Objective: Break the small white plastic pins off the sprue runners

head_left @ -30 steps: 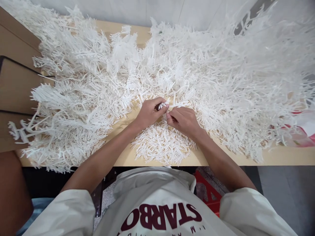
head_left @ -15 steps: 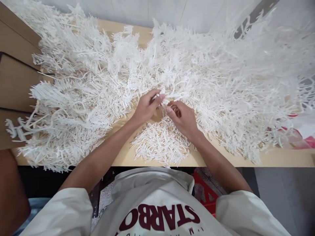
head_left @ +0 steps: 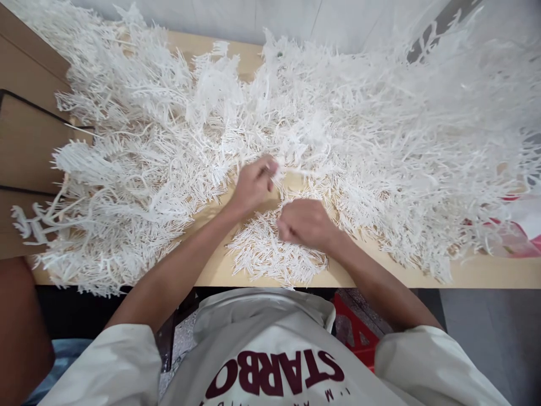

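Observation:
My left hand (head_left: 255, 183) is closed in a pinch on a white branched plastic piece (head_left: 291, 170), which sticks out to the right and is blurred by motion. Closer to my body, my right hand (head_left: 308, 225) is curled with its fingers folded under. Whatever it may hold is hidden. Below and around it lies a small pile of loose, thin white plastic sticks (head_left: 270, 259). Tangled white plastic branches form a large heap on the left (head_left: 139, 186) and another on the right (head_left: 401, 152).
The wooden-coloured table (head_left: 215, 270) ends just before my shirt. Cardboard (head_left: 34, 135) with a black strap stands at the left. A pink and white plastic bag (head_left: 511, 237) lies at the right edge. Another person's arm (head_left: 21, 327) shows at lower left, and a red plastic object (head_left: 357, 338) under the table.
My right hand has come away from the left, moving toward my body over the small pile, and its fingers have curled in. My left hand stays nearly in place, still pinching the white piece.

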A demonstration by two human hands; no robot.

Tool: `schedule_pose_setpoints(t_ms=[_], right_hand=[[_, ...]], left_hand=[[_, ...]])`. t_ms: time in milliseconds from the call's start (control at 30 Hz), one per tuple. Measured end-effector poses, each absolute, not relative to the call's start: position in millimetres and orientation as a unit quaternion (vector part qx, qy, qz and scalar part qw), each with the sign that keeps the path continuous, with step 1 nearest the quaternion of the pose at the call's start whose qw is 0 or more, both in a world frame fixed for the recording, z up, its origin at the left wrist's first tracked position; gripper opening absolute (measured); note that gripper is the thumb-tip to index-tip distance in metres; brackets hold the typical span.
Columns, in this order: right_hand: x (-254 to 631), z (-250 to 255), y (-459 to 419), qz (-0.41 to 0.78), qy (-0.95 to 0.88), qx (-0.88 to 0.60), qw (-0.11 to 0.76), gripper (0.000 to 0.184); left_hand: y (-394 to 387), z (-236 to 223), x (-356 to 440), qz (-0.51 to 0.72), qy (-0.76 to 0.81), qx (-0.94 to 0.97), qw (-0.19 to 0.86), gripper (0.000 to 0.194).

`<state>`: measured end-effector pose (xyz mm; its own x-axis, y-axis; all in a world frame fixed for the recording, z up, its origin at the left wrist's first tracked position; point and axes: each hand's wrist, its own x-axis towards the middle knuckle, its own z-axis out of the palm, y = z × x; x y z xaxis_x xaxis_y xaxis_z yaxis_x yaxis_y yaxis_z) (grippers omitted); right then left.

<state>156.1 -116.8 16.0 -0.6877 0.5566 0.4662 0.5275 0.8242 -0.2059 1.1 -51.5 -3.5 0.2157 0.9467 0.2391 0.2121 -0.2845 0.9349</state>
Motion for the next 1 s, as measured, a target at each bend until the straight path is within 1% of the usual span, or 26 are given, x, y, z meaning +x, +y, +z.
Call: schedule_pose_setpoints(t_ms=[67,100,133,200,267,333,433,533,667,867,933,1000], right_hand=[[153,15,-121,0.026,-0.937,-0.198,0.286,0.035],[154,15,-122,0.023,-0.929,-0.204,0.309,0.032],[156,15,-121,0.027,-0.915,-0.242,0.322,0.029],[164,16,-116,0.039,-0.875,-0.329,0.354,0.019],[172,19,-111,0.053,-0.834,-0.395,0.381,0.007],[177,23,-107,0.090,-0.794,-0.447,0.402,0.017],[179,26,-100,0.189,-0.723,-0.523,0.410,0.031],[179,25,-94,0.240,-0.707,-0.544,0.384,0.031],[181,21,-87,0.204,-0.762,-0.517,0.333,0.031],[183,16,-88,0.147,-0.796,-0.511,0.288,0.030],[183,15,-89,0.125,-0.798,-0.513,0.288,0.030],[183,15,-91,0.120,-0.780,-0.525,0.318,0.031]], left_hand=[[-46,-4,-1,0.497,0.484,0.609,0.384,0.039],[-44,-4,-2,0.501,0.492,0.605,0.375,0.039],[-44,-3,-1,0.490,0.485,0.616,0.381,0.038],[-46,-1,0,0.459,0.458,0.653,0.390,0.036],[-49,3,2,0.446,0.440,0.683,0.376,0.033],[-52,5,3,0.454,0.435,0.701,0.336,0.031],[-55,5,2,0.460,0.403,0.735,0.293,0.024],[-58,1,2,0.445,0.376,0.759,0.292,0.025],[-61,-6,2,0.431,0.374,0.758,0.317,0.035],[-66,-11,4,0.424,0.326,0.794,0.289,0.026],[-68,-10,5,0.434,0.330,0.786,0.291,0.027],[-71,-7,7,0.446,0.355,0.753,0.327,0.036]])
